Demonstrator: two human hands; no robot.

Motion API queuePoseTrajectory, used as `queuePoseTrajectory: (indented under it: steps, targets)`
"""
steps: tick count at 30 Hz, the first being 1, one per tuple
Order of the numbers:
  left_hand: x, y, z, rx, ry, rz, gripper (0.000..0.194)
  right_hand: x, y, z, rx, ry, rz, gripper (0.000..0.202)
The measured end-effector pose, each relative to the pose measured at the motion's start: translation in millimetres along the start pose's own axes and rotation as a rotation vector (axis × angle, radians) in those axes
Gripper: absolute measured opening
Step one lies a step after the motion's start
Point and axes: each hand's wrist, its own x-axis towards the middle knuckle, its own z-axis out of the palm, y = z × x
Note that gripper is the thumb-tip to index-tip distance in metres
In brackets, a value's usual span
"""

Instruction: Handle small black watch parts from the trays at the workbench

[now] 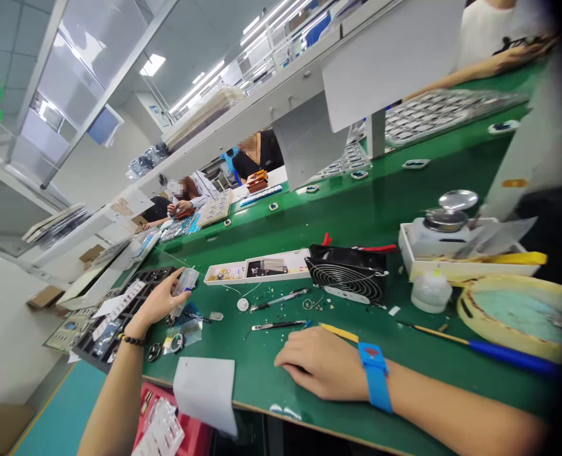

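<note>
My left hand (160, 301) reaches out to the left and pinches a small clear plastic bag (185, 285) above a black compartment tray (119, 313) with small parts in bags. My right hand (321, 367), with a blue wrist strap (374, 375), rests palm down on the green bench mat (366, 209), fingers loosely curled and nothing seen in it. Just beyond it lie tweezers (278, 325), a second metal tool (281, 298) and a yellow strip (338, 331).
A small black fan (347, 272), a white parts tray (257, 267), a white tray with a metal-topped dispenser (445, 231), a round yellow dish (518, 313) and a blue-handled brush (494, 351) stand on the bench. A white sheet (206, 392) hangs over the front edge. Other people work further along.
</note>
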Motion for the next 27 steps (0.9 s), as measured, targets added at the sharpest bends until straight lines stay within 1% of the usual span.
queuePoseTrajectory:
  steps: [1,3,4,6,8,11,15,17,19,20,22,23,25,27]
  targets:
    - [-2,-12,-1.6,0.025,-0.03,-0.048,0.088,0,0,0,0.007,0.002,0.003,0.029]
    - [-6,-30,-2.9,0.06,-0.098,-0.096,0.091,0,-1,0,0.012,0.007,0.01,0.03]
    - [-7,-35,-2.7,0.07,-0.132,-0.1,0.092,0,-1,-1,0.013,0.01,0.011,0.03]
    - [-9,-39,-0.6,0.085,-0.188,-0.077,0.09,1,-2,-2,0.015,0.013,0.012,0.029]
    - [-8,-34,4.4,0.098,-0.233,-0.019,0.087,1,-2,-3,0.017,0.009,0.014,0.029]
    - [-1,-18,19.6,0.119,-0.261,0.102,0.086,2,-3,-4,0.016,-0.001,0.017,0.029]
    - [12,5,46.3,0.126,-0.255,0.246,0.085,1,-2,-3,0.011,-0.014,0.029,0.03]
    - [18,13,53.6,0.115,-0.235,0.29,0.083,1,-1,-1,0.01,-0.006,0.032,0.029]
    - [23,19,54.4,0.094,-0.212,0.312,0.076,1,0,0,0.016,0.007,0.023,0.029]
    - [27,21,53.2,0.081,-0.193,0.312,0.07,1,0,1,0.017,0.014,0.017,0.028]
    - [37,26,50.8,0.06,-0.132,0.3,0.056,0,0,1,0.018,0.027,0.011,0.028]
    - [44,28,50.7,0.056,-0.102,0.294,0.054,-1,-1,1,0.017,0.032,0.013,0.028]
    - [58,29,53.6,0.064,-0.082,0.287,0.06,-2,-1,1,0.014,0.034,0.018,0.029]
    - [70,26,58.2,0.083,-0.127,0.277,0.074,-1,2,2,0.015,0.026,0.011,0.03]
